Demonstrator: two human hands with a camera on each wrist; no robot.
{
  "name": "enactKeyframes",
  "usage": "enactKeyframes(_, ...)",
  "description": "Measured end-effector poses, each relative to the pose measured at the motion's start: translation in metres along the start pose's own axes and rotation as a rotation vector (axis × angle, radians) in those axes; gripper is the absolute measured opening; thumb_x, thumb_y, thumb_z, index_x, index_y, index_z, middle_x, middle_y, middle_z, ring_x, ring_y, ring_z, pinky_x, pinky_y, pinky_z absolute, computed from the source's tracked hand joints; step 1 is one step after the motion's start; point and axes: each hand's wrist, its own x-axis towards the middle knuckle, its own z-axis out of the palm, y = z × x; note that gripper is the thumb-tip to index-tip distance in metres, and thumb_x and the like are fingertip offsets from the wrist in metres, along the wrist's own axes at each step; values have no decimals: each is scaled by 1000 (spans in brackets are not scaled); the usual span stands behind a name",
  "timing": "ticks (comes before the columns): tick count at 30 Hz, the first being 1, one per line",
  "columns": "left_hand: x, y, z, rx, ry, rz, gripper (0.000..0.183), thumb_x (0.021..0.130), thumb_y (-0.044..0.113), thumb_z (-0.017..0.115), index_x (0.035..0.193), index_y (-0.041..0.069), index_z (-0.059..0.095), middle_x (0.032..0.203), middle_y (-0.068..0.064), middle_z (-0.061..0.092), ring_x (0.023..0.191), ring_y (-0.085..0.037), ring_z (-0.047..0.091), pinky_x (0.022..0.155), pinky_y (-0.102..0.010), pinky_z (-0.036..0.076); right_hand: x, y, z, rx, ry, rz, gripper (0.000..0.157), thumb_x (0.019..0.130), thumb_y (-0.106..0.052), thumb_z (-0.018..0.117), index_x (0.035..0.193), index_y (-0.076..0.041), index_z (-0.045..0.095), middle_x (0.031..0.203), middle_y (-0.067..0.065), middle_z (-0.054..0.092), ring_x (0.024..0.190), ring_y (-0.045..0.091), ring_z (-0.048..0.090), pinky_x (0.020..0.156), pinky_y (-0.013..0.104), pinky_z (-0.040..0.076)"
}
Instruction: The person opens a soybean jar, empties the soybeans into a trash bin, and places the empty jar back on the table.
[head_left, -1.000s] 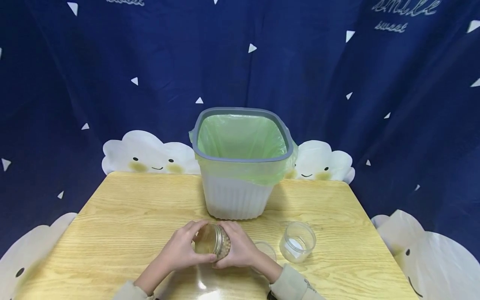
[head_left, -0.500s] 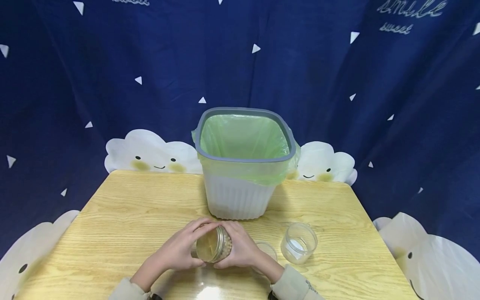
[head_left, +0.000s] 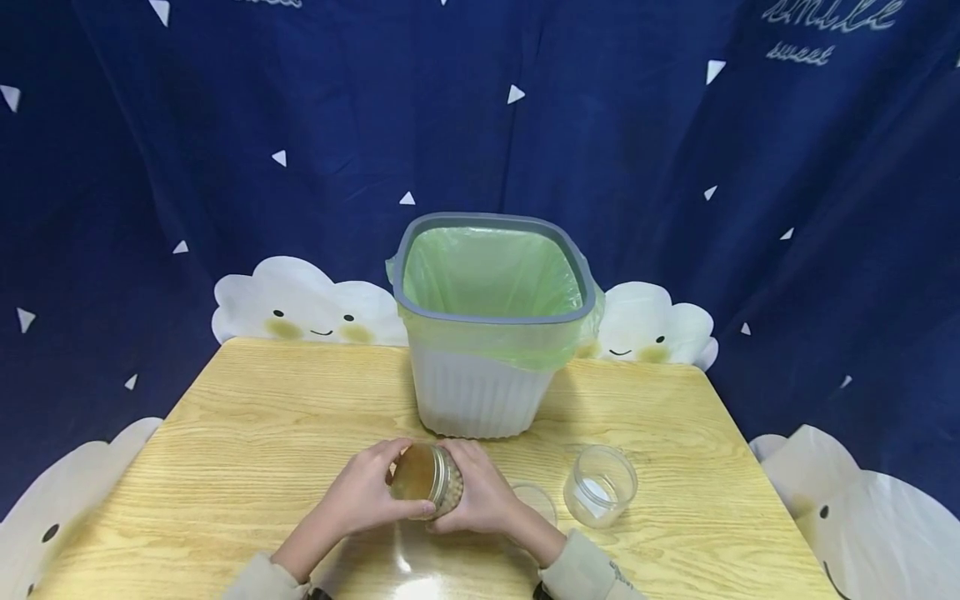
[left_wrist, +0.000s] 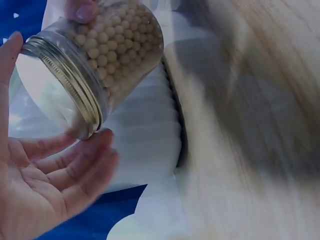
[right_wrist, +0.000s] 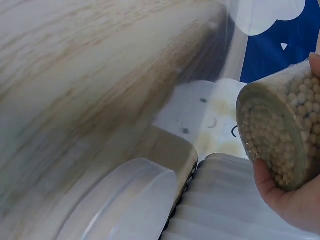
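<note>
In front of me a clear jar [head_left: 452, 490] lies tilted on its side between both hands. Round beige balls fill much of it, as the left wrist view shows through the jar wall [left_wrist: 120, 55]. Its gold-coloured screw lid [head_left: 414, 472] faces left, and my left hand [head_left: 366, 493] grips the lid's rim between thumb and fingers. The fingertips [left_wrist: 102, 137] touch the lid's ridged edge in the left wrist view. My right hand [head_left: 483, 492] holds the jar body near its base [right_wrist: 267, 137]. The palm hides part of the jar.
A white bin [head_left: 480, 387] with a grey rim and green liner [head_left: 491, 267] stands behind the hands. To the right is an open clear tub [head_left: 600, 492] with a white patch inside. A clear round disc [head_left: 536, 500] lies partly behind the right wrist on the wooden table [head_left: 285, 400].
My left fingers stretched over the lid half a second ago and have since drawn back, with the thumb now across its lower edge. The right hand keeps its hold on the jar.
</note>
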Motion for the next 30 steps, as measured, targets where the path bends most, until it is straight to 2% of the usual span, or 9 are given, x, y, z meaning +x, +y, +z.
enactKeyframes(2, 0, -1, -2, 21, -22, 49, 98, 53, 61, 77, 133, 15, 44, 118, -1, 54, 92, -18, 57, 71, -36, 49, 0, 0, 0, 4, -2, 2, 95, 48, -45, 85, 128, -12, 43, 122, -1, 50, 109, 15, 45, 89, 37, 43)
enactKeyframes(5, 0, -6, -6, 35, -72, 203, 102, 53, 46, 84, 140, 26, 35, 136, 1, 38, 114, -25, 47, 80, -45, 47, 0, 1, -1, 10, -16, 11, 95, 49, -45, 85, 128, -13, 43, 123, -1, 50, 110, 16, 45, 90, 38, 43)
enactKeyframes(8, 2, -10, -7, 19, -106, 336, 100, 53, 27, 86, 139, 27, 36, 139, 2, 34, 119, -23, 42, 83, -43, 47, -1, 3, -2, 11, -27, 15, 95, 49, -44, 85, 128, -14, 42, 123, -1, 50, 110, 16, 45, 89, 38, 43)
enactKeyframes(10, 3, -10, -7, 29, -99, 366, 97, 52, 22, 86, 138, 25, 40, 136, 3, 37, 116, -22, 45, 81, -40, 48, -1, 3, -2, 13, -30, 11, 95, 49, -44, 85, 129, -16, 43, 123, -2, 50, 109, 15, 45, 89, 38, 43)
enactKeyframes(17, 3, -11, -6, -19, -79, 289, 95, 49, 36, 86, 133, 25, 44, 117, 9, 47, 99, -14, 54, 78, -37, 49, -2, 3, -1, 36, -30, -8, 95, 50, -44, 85, 130, -17, 42, 123, -3, 50, 109, 14, 45, 89, 38, 42)
enactKeyframes(21, 3, -9, -5, -47, -45, 227, 86, 51, 45, 83, 126, 21, 48, 103, 7, 51, 86, -11, 56, 70, -31, 50, -1, 2, 1, 20, -13, -11, 96, 48, -46, 85, 129, -14, 43, 122, -2, 51, 110, 15, 45, 91, 37, 42)
enactKeyframes(27, 6, -4, -4, -103, -2, 70, 65, 59, 52, 78, 107, 15, 55, 84, 6, 57, 69, -6, 54, 56, -21, 46, 2, -1, 2, 20, 17, 4, 94, 48, -45, 85, 126, -12, 44, 119, -2, 51, 108, 14, 45, 90, 35, 42)
enactKeyframes(30, 7, -1, -6, -109, 7, -1, 61, 60, 53, 76, 104, 16, 55, 77, 7, 56, 63, -5, 52, 52, -20, 44, 4, -3, 0, 47, 31, 27, 94, 47, -42, 86, 126, -11, 44, 118, -2, 51, 107, 15, 45, 89, 37, 43)
